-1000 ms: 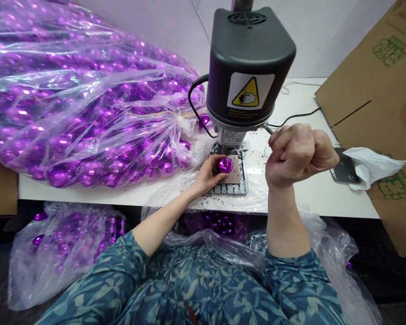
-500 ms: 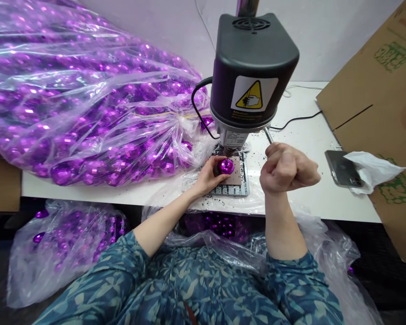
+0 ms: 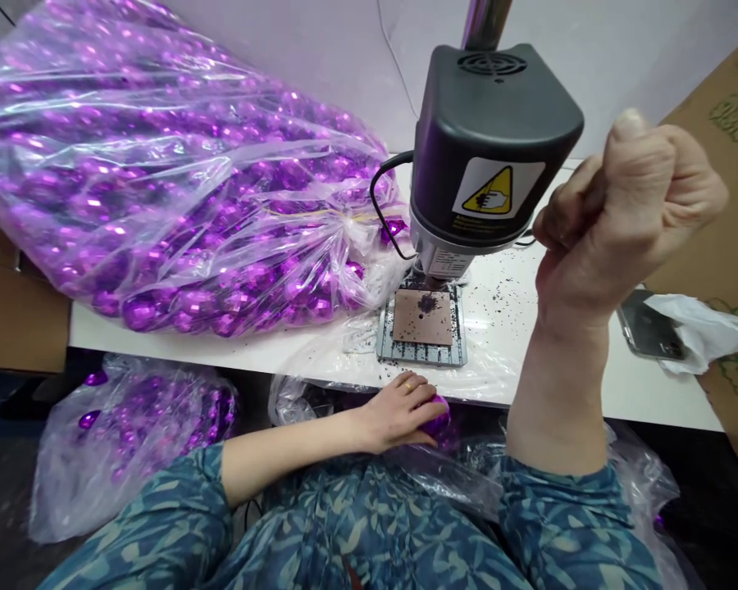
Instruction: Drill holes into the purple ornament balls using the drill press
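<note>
Purple bauble [image 3: 438, 415] in L hand [image 3: 403, 412], fingers approx half-curled round it, just off white bench [image 3: 652, 393], 6 o'clock from drill press [image 3: 504, 115]! R hand [image 3: 630, 209]'s clenched, 3 o'clock, contents can't tell.

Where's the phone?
In the head view, the phone is at the right on the white table, below the right hand in the picture, with the tissue overlapping its edge.
</note>
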`<state>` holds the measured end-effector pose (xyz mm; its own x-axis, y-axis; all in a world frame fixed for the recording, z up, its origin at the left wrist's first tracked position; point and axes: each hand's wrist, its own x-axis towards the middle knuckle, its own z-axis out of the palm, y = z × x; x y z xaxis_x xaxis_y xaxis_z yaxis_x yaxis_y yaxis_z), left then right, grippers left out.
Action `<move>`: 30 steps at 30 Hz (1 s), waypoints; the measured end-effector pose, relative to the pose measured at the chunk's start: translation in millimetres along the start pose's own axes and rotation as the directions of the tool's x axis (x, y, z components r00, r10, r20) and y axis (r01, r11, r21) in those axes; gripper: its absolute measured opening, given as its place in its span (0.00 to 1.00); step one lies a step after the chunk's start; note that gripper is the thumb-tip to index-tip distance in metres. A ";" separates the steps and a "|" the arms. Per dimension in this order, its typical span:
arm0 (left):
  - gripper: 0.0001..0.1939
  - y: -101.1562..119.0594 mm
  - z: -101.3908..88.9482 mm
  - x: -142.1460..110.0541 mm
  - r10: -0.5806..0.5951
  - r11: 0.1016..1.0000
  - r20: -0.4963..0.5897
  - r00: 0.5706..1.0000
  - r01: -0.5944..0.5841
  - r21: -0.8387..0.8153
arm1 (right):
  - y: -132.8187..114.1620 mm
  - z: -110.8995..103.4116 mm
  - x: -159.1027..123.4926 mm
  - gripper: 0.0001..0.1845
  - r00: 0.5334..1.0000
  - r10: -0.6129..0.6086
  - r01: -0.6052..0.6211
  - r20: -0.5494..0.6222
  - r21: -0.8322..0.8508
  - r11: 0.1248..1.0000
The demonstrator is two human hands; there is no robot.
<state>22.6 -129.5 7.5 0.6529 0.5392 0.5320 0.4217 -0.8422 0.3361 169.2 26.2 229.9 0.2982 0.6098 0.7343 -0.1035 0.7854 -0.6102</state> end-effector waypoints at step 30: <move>0.21 -94.0 -89.8 39.3 -0.585 0.685 -0.189 0.789 0.356 -0.636 | 3.7 -7.8 -13.7 0.28 0.996 -0.087 0.087 0.027 0.012 0.996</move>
<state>-47.9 -29.6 66.6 0.1494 0.9171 0.3697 0.1207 -0.3880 0.9137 172.1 20.0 215.3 0.2802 0.5420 0.7923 -0.0889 0.8365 -0.5407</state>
